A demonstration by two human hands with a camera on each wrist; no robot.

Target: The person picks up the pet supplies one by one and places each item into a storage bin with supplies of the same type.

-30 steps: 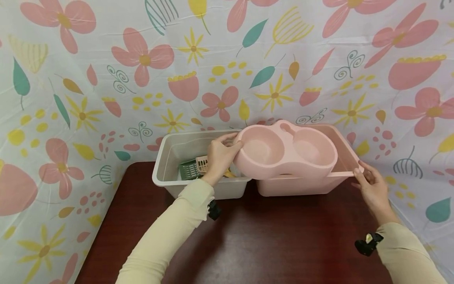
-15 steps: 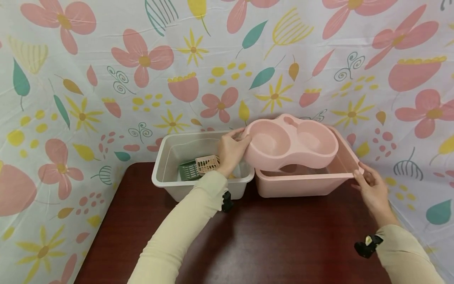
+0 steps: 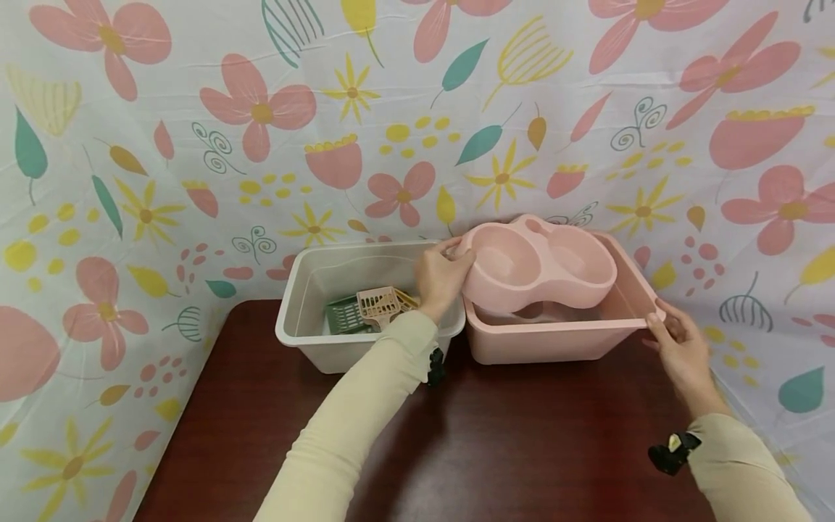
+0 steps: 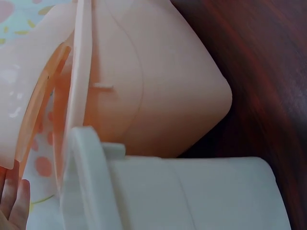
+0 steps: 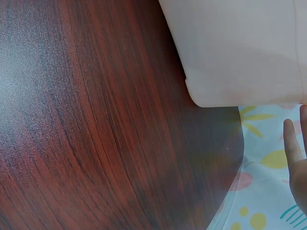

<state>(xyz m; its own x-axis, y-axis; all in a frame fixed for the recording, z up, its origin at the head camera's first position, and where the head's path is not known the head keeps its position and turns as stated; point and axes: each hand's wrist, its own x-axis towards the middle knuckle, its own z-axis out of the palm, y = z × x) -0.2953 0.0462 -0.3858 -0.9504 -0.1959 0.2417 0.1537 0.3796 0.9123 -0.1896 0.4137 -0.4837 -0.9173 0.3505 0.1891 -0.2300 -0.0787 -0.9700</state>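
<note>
A pink double pet bowl [image 3: 545,264] is tilted over the opening of a pink litter box [image 3: 541,346], its right part down inside the rim. My left hand [image 3: 443,279] pinches the bowl's left edge, thumb on top. In the left wrist view, the fingers [image 4: 21,203] show under the bowl's edge, beside the litter box's rim. My right hand [image 3: 681,348] grips the litter box's right front corner, thumb over the rim. The right wrist view catches part of that hand [image 5: 298,177] below the box's pale wall [image 5: 240,52].
To the left stands a grey-white litter box [image 3: 326,339], its rim close beside the pink one. Inside it lie a green slotted scoop [image 3: 346,316], a pink slotted scoop [image 3: 378,304] and something yellow. Behind the dark wood table [image 3: 522,435] hangs a flowered cloth [image 3: 391,94].
My left hand has carried the double bowl's left side rightward, from over the grey-white box's edge to over the pink litter box. The right hand keeps its grip on the corner.
</note>
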